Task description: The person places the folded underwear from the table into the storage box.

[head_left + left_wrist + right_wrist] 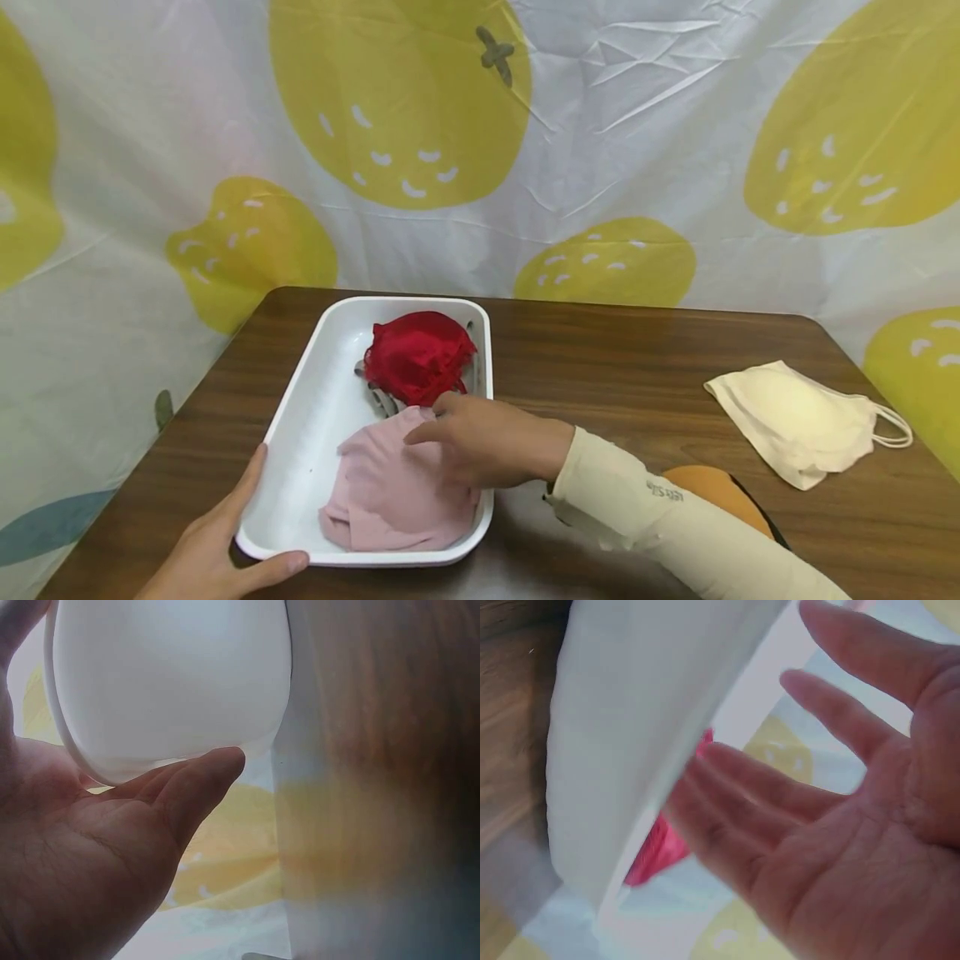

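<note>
A white tray [300,433] stands on the table, with a red lace-edged bra [420,354] at its far end. A folded pale pink bra [397,492] lies in its near end. My left hand [213,533] holds the tray's near left corner, thumb at the front wall and fingers along the side wall [172,690]. Above the pink bra is my right hand [487,437], reaching in over the right rim. Its fingers are loosely extended with nothing between them in the right wrist view; whether the fingertips touch the cloth I cannot tell.
A cream bra [795,421] with a looped strap lies at the table's right. Partly hidden behind my right forearm is an orange, black-edged item [720,492]. Grey straps [384,402] show under the red bra. A lemon-print cloth [600,125] hangs behind the table.
</note>
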